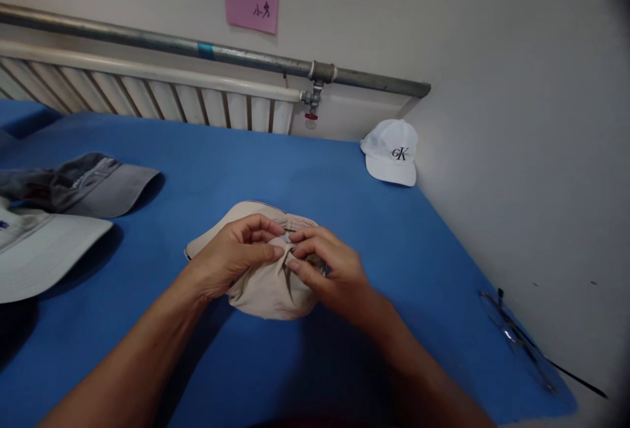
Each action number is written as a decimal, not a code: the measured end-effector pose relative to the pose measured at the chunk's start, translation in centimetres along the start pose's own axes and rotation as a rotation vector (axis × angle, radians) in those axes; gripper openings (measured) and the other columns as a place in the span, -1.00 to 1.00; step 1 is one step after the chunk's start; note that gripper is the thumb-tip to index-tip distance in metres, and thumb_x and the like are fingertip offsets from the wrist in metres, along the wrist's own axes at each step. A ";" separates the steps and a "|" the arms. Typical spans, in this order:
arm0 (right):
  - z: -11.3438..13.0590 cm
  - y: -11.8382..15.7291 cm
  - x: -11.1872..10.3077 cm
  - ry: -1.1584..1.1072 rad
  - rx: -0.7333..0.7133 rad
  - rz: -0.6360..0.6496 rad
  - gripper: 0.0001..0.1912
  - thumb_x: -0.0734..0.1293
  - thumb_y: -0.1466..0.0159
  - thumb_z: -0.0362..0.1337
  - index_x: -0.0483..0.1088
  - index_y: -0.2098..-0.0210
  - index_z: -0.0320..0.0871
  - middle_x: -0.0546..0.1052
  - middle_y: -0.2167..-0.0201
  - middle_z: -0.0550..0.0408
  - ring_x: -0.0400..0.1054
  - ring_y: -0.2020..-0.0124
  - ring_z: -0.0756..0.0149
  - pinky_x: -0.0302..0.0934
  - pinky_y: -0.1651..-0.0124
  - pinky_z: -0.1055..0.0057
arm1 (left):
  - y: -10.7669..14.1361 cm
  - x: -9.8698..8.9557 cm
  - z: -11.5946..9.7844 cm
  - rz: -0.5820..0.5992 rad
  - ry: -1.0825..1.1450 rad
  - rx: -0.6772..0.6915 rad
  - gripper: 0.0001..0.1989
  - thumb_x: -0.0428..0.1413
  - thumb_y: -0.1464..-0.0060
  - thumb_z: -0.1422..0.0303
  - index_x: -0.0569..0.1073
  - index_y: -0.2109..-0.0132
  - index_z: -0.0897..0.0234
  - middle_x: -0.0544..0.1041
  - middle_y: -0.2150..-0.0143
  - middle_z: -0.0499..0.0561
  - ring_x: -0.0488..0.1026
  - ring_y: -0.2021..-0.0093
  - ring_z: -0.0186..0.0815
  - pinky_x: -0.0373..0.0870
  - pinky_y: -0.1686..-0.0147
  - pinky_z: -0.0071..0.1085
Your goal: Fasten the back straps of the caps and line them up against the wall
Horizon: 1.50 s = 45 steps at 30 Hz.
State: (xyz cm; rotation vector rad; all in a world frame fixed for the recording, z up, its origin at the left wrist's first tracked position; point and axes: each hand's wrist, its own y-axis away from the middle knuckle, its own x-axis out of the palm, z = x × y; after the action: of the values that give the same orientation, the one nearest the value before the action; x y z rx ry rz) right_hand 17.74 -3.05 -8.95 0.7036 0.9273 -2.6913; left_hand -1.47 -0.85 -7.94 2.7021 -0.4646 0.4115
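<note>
A beige cap lies on the blue table in front of me, its brim pointing to the upper left and its crown crumpled toward me. My left hand pinches the cap's fabric between thumb and fingers near the middle. From the other side, my right hand also grips the cloth, its thumb and fingertips close to those of the left. A small pale bit, perhaps a label, shows between the fingertips. The fingers cover part of the cap's inside.
Grey and white caps lie at the left. A white cap with black letters sits at the back right by the wall. Eyeglasses rest near the right edge. Behind the blue table run a radiator and pipe.
</note>
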 end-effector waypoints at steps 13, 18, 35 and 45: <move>0.0 -0.5 -0.6 -0.093 0.110 0.080 -0.87 0.31 -0.19 -0.45 0.35 0.46 -0.14 0.50 0.29 0.06 0.42 0.20 0.31 0.29 0.10 0.33 | -0.4 0.9 0.3 -0.015 0.125 -0.035 -0.67 0.40 0.30 0.52 0.48 0.32 0.32 0.55 0.45 -0.08 0.48 0.49 -0.43 0.41 0.43 -0.53; -0.2 -0.5 -0.4 -0.072 0.118 0.031 -0.84 0.31 -0.18 -0.45 0.33 0.49 -0.13 0.49 0.37 0.11 0.40 0.27 0.32 0.27 0.18 0.35 | -0.5 1.1 0.5 0.002 0.140 -0.035 -0.68 0.41 0.31 0.50 0.48 0.34 0.33 0.55 0.47 -0.08 0.46 0.52 -0.45 0.39 0.46 -0.55; -0.9 -0.3 -0.7 -0.146 -0.045 0.000 -0.85 0.40 -0.20 -0.41 0.47 0.24 -0.08 0.55 0.20 0.06 0.46 0.10 0.30 0.34 0.00 0.29 | -0.4 0.8 -0.1 -0.013 0.213 -0.029 -0.71 0.40 0.32 0.51 0.50 0.38 0.32 0.56 0.48 -0.05 0.49 0.50 -0.40 0.45 0.43 -0.51; -1.3 -0.5 -0.6 -0.234 0.122 0.004 -0.94 0.41 -0.19 -0.33 0.52 0.31 -0.07 0.52 0.32 0.11 0.42 0.25 0.34 0.32 0.14 0.35 | -0.8 1.2 0.7 -0.044 0.242 -0.011 -0.70 0.41 0.35 0.51 0.51 0.37 0.33 0.55 0.49 -0.06 0.49 0.50 -0.42 0.43 0.44 -0.56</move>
State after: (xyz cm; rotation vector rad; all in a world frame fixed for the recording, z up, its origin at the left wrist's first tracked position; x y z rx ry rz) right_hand 18.58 -1.84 -9.32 0.3990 0.7084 -2.7686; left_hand 0.09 -0.73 -8.45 2.6013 -0.3370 0.7097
